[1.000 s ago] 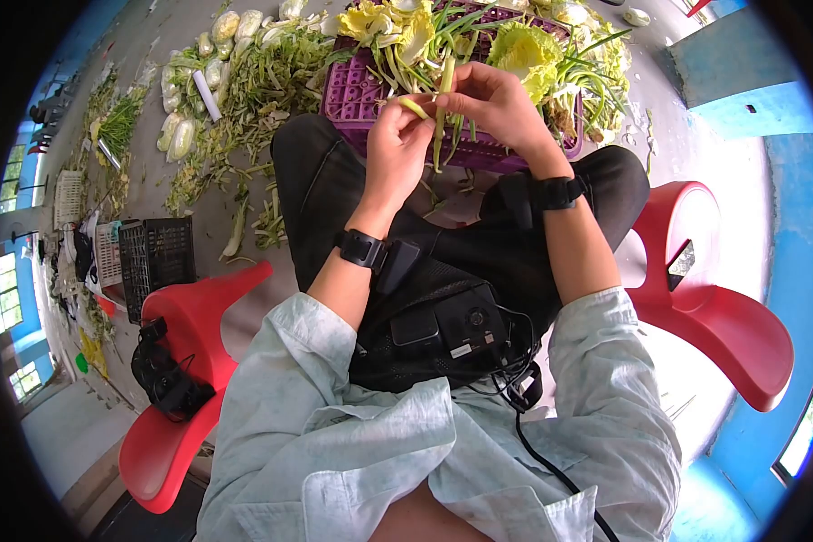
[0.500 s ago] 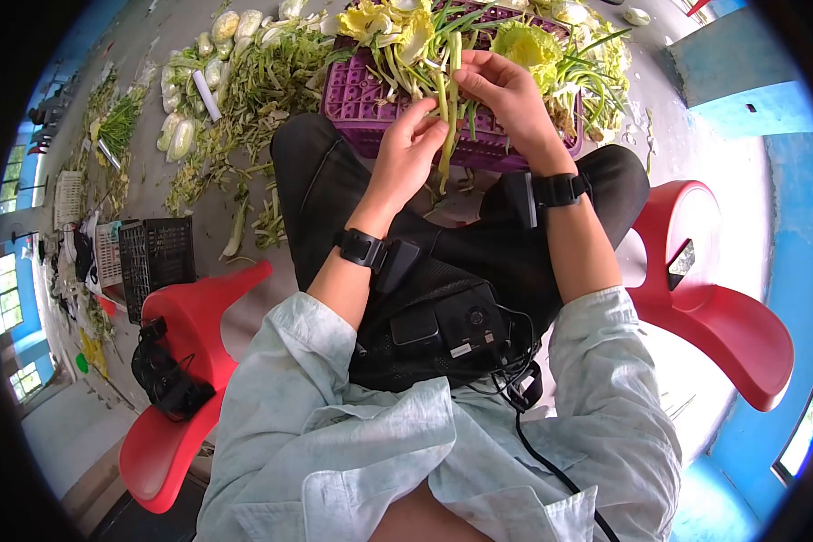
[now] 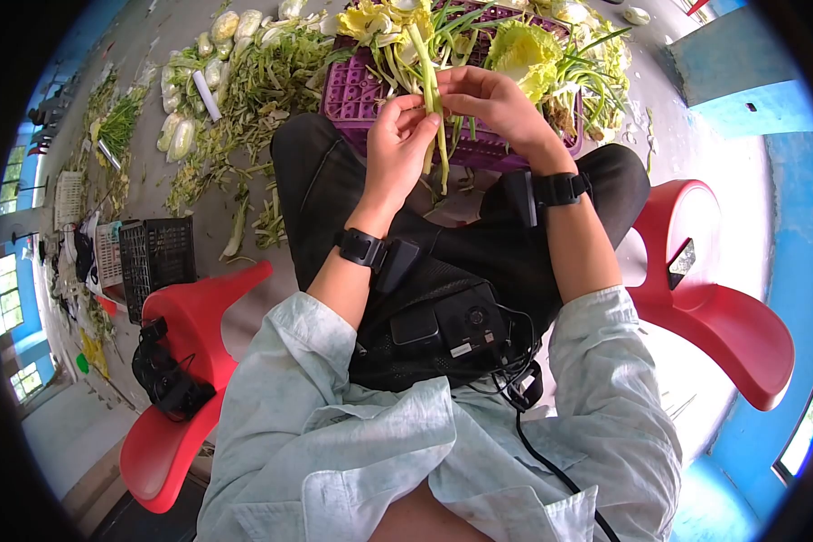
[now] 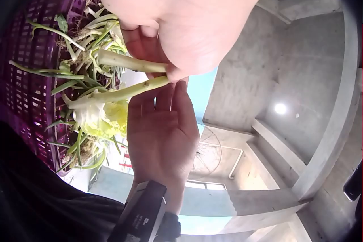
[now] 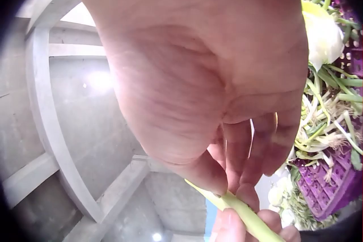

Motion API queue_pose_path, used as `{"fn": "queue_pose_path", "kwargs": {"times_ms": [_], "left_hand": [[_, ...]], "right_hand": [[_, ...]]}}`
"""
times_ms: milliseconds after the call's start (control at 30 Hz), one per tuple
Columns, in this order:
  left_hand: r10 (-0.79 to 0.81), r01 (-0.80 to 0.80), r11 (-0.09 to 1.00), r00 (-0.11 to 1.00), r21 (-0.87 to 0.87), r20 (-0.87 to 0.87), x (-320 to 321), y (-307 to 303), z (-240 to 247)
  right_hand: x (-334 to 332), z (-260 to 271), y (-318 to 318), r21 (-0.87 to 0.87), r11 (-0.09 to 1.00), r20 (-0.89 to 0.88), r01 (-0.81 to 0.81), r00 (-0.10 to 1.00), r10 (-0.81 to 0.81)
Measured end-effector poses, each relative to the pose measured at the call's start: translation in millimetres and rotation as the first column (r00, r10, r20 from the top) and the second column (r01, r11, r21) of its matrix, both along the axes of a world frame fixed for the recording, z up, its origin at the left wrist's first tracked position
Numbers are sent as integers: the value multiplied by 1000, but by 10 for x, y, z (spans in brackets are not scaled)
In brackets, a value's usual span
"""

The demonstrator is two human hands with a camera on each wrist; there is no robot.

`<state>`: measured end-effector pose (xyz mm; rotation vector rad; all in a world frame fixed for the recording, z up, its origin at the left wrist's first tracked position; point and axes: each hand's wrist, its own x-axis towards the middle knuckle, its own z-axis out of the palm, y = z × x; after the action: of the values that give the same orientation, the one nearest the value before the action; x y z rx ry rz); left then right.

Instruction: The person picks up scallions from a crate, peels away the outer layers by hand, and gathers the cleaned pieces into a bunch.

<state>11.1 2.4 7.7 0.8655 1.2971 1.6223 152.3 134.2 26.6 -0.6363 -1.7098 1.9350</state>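
Note:
Two long pale green vegetable stalks stand side by side between the hands over the front of a purple crate. My left hand pinches them between thumb and curled fingers. From the other side, my right hand has its thumb and fingertips on a stalk, right beside the left fingertips. The left wrist view shows both stalks running from the fingers toward the crate. Leafy scraps, scallions with roots and yellow-green cabbage leaves lie on the crate.
Heaps of trimmed greens and wrapped cabbages cover the floor at left. Red plastic seats flank the person, one holding black gear. A black crate stands left. A cable runs over the lap.
Both hands parted slightly, then came together again around the stalks. The stalks' upper ends now lean left, and a second stalk shows alongside the first.

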Motion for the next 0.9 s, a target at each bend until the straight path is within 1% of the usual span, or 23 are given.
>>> {"fn": "queue_pose_path", "kwargs": {"times_ms": [133,333,433,533,633,733,867,900], "left_hand": [[7,-8,1000,999,7,38,-6,2,1],[11,-11,1000,999,-6,32,-5,11,-21],[4,-4,1000,1000,-13,26,-26,18,-67],[6,-6,1000,999,7,38,-26,32,-91],[-7,7,1000,1000,-9,8,-45,28,-106],[-12,12,1000,1000,-24,-8,-46,25,-106],[-25,24,999,1000,-45,-18,-66,24,-135],[-22,22,999,1000,-34,7,-51,23,-105]], "right_hand": [[-13,-14,-7,-8,999,-21,-36,999,36],[-6,-14,-19,-21,1000,-9,0,1000,0],[-1,12,-13,28,1000,56,-12,998,10],[15,92,-39,9,999,66,44,997,-44],[2,-7,0,-131,988,-104,88,989,-102],[-7,-79,32,-111,985,-97,133,985,-144],[1,-61,24,1,998,-48,61,997,-61],[6,-45,18,22,999,-26,32,999,-31]]}}
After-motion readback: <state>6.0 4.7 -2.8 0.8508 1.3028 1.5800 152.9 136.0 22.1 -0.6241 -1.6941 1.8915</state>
